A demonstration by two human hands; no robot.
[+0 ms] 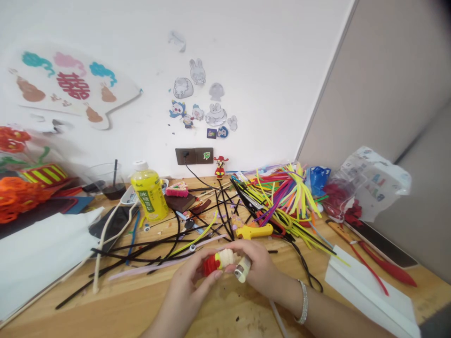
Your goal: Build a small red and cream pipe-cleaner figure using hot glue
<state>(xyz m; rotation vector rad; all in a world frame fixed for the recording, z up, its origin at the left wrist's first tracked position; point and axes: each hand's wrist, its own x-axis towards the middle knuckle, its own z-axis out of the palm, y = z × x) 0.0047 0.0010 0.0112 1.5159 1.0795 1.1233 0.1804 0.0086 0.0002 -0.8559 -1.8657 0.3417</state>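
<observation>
Both hands meet above the front middle of the wooden table. Between the fingers and thumb of my left hand (190, 286) is a small fuzzy figure (219, 261), red at one end, yellow in the middle and cream-white at the other, seemingly made of pipe cleaners. My right hand (259, 267) has its fingers curled round a short pale cylinder with a metal end (242, 270), possibly a lighter. Its fingertips also reach the white end of the figure. Just beyond the hands lies a yellow-handled tool (254, 230), and a googly eye (192, 248) rests near my left hand.
Black pipe cleaners (141, 249) criss-cross the table; a colourful bundle (299, 197) lies back right. A yellow-labelled bottle (150, 192) and a cup of dark drink (112, 185) stand left. A red-capped figure (220, 168) stands by the wall. Right are white paper (369, 293) and a knife (387, 265).
</observation>
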